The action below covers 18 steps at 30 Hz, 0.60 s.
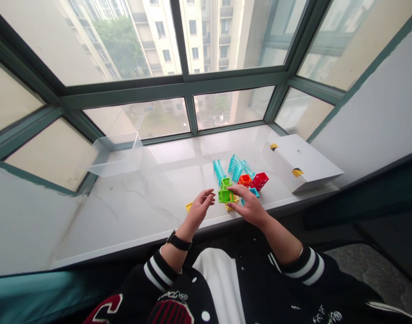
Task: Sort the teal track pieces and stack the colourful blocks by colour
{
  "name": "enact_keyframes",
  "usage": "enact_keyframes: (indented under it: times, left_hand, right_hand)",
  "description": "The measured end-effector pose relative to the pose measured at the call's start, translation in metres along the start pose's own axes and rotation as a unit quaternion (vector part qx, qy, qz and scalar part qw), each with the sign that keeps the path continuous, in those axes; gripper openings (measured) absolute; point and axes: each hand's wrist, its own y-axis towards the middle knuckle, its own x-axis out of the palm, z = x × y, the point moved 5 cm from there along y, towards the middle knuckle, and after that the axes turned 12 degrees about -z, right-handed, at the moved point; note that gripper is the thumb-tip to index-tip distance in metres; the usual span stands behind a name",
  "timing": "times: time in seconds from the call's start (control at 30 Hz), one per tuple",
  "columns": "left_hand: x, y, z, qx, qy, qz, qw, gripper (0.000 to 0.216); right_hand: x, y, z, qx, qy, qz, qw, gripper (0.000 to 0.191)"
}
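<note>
My right hand (249,207) grips a green hollow toy block (225,196) between thumb and fingers, just above the sill. To its left is my left hand (202,206), fingers loosely bent and a little apart, with nothing seen in them. A yellow piece (189,207) lies partly hidden behind that hand. Around the held block are another green block (226,182), a yellow block (230,208) partly covered by it, an orange block (244,181), a red block (260,181) and a blue block (254,192). Behind them lie clear turquoise track pieces (236,166).
A clear plastic bin (118,155) stands at the left of the marble-patterned sill (148,189). On the right is a white box (303,159) with yellow-and-black tabs. Green-framed windows (226,81) rise behind, and the sill's front edge (125,245) runs close to my body.
</note>
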Motion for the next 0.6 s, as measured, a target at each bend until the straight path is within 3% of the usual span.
enact_keyframes:
  times: [0.13,0.3,0.47,0.6]
  left_hand:
    - [-0.01,0.033,-0.017,0.012,0.126,0.052,0.991,0.046]
    - [0.004,0.067,-0.026,0.054,0.222,0.033,0.973,0.053]
    - [0.015,0.087,-0.03,0.052,0.26,0.021,0.964,0.059]
    - [0.017,0.095,-0.033,0.04,0.274,0.021,0.961,0.062]
  right_hand:
    - [-0.031,0.0,0.013,0.033,-0.018,0.056,0.998,0.047]
    - [-0.058,0.007,0.027,0.062,-0.05,0.088,0.993,0.047]
    - [-0.067,0.018,0.036,0.088,-0.088,0.088,0.988,0.047]
    - [-0.061,0.031,0.045,0.104,-0.111,0.051,0.987,0.047]
